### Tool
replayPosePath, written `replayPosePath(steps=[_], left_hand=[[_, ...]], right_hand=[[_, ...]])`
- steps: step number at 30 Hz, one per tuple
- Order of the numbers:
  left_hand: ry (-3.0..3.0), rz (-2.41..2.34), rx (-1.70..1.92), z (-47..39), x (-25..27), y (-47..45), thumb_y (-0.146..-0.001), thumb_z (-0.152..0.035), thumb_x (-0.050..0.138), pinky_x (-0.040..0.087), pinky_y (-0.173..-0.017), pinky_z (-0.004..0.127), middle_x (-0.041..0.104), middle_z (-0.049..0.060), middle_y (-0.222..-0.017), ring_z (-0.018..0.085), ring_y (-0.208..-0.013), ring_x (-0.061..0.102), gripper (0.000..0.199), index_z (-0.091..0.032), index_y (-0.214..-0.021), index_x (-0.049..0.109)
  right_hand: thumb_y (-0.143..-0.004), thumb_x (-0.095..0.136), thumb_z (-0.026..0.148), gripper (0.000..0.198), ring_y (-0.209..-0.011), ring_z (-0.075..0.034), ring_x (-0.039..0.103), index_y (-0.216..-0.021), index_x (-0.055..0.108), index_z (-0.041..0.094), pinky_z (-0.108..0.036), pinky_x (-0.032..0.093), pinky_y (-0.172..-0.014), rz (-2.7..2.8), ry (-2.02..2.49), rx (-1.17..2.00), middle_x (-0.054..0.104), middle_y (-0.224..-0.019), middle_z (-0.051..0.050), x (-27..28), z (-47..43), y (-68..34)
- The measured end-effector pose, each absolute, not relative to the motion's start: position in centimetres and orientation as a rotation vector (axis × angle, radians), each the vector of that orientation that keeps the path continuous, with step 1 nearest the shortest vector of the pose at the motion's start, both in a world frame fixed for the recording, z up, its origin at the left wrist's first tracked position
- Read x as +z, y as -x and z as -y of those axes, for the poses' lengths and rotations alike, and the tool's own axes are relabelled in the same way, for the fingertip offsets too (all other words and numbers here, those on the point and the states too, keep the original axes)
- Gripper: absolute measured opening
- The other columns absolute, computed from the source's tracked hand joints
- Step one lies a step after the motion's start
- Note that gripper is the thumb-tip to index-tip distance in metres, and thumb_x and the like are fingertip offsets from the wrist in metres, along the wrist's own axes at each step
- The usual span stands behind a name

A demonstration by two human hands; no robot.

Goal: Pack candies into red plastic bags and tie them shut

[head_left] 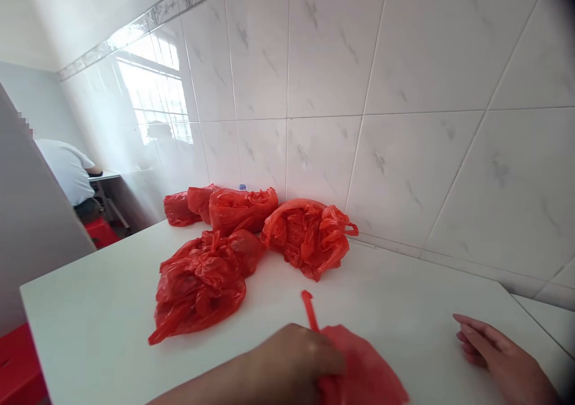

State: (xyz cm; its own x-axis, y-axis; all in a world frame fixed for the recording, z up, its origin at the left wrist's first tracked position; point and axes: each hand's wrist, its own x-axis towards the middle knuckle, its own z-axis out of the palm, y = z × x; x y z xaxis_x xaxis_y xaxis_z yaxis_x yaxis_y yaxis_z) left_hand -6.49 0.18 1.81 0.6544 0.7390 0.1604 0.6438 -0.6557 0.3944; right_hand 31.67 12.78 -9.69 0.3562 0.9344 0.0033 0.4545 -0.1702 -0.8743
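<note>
Near the front edge of the white table, my left hand point(287, 357) is closed around a red plastic bag point(363, 363). One strap of that bag sticks up past my knuckles, and its lower part runs out of the picture. My right hand point(498, 351) is off to the right, over the tabletop and apart from the bag. Its fingers are loosely bent with the index finger stretched out, and nothing shows in them. Beyond my left hand lie a crumpled red bag bundle point(202, 279) and another red bundle point(309, 237) against the wall side.
More red plastic bags point(242, 207) are bunched along the tiled wall point(323, 159), with a blue bottle cap point(242, 187) behind them. The white table point(90, 297) has a red stool point(18, 363) at its left. Past a grey partition point(36, 195), a person point(67, 168) sits at another table.
</note>
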Motion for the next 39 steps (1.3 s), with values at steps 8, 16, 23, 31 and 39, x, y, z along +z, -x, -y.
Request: replayPosePath(steps=[8,16,23,31,39], left_hand=[[-2.311,-2.421,0.973,1.3,6.8,18.7,-0.067,-0.006,0.045,0.049,-0.078,0.036,0.066,0.004,-0.106,0.027,-0.098,0.06,0.051,-0.026,-0.113,0.056],[-2.0,-2.874,0.737,-3.9,0.6,24.9,-0.079,-0.019,0.048,0.036,-0.102,0.05,0.042,0.014,-0.144,0.035,-0.131,0.038,0.041,-0.017,-0.119,0.053],[-1.963,-2.8,0.633,-6.0,-1.7,26.8,-0.08,-0.024,0.047,0.044,-0.089,0.055,0.051,0.022,-0.134,0.04,-0.123,0.047,0.042,-0.012,-0.119,0.053],[-2.603,-2.211,1.153,-5.5,-2.1,18.2,-0.088,-0.019,0.046,0.027,-0.109,0.054,0.032,0.017,-0.148,0.034,-0.14,0.023,0.035,-0.019,-0.123,0.05],[-2.438,-1.8,1.457,-12.8,-3.2,9.4,-0.088,-0.022,0.049,0.035,-0.108,0.047,0.032,0.012,-0.148,0.027,-0.138,0.029,0.035,-0.023,-0.123,0.048]], right_hand=[[-0.063,0.061,0.051,0.048,-0.071,-0.025,0.068,-0.102,0.068,0.023,-0.033,0.05,-0.063,1.223,1.811,0.764,0.07,-0.079,-0.006,-9.3,-12.9,-30.6],[-0.068,0.053,0.054,0.049,-0.086,-0.023,0.067,-0.108,0.062,0.027,-0.031,0.049,-0.073,1.31,1.888,0.791,0.069,-0.086,-0.002,-8.9,-12.3,-29.8],[-0.071,0.05,0.054,0.047,-0.086,-0.023,0.066,-0.109,0.061,0.027,-0.033,0.046,-0.076,1.334,1.891,0.793,0.069,-0.089,-0.001,-8.9,-12.3,-29.4],[-0.075,0.048,0.048,0.042,-0.09,-0.023,0.065,-0.108,0.061,0.026,-0.033,0.047,-0.071,1.349,1.892,0.752,0.068,-0.094,-0.003,-7.8,-11.4,-28.5],[-0.072,0.05,0.052,0.046,-0.084,-0.023,0.067,-0.106,0.062,0.024,-0.032,0.049,-0.071,1.334,1.891,0.742,0.07,-0.091,-0.003,-8.5,-11.9,-29.3]])
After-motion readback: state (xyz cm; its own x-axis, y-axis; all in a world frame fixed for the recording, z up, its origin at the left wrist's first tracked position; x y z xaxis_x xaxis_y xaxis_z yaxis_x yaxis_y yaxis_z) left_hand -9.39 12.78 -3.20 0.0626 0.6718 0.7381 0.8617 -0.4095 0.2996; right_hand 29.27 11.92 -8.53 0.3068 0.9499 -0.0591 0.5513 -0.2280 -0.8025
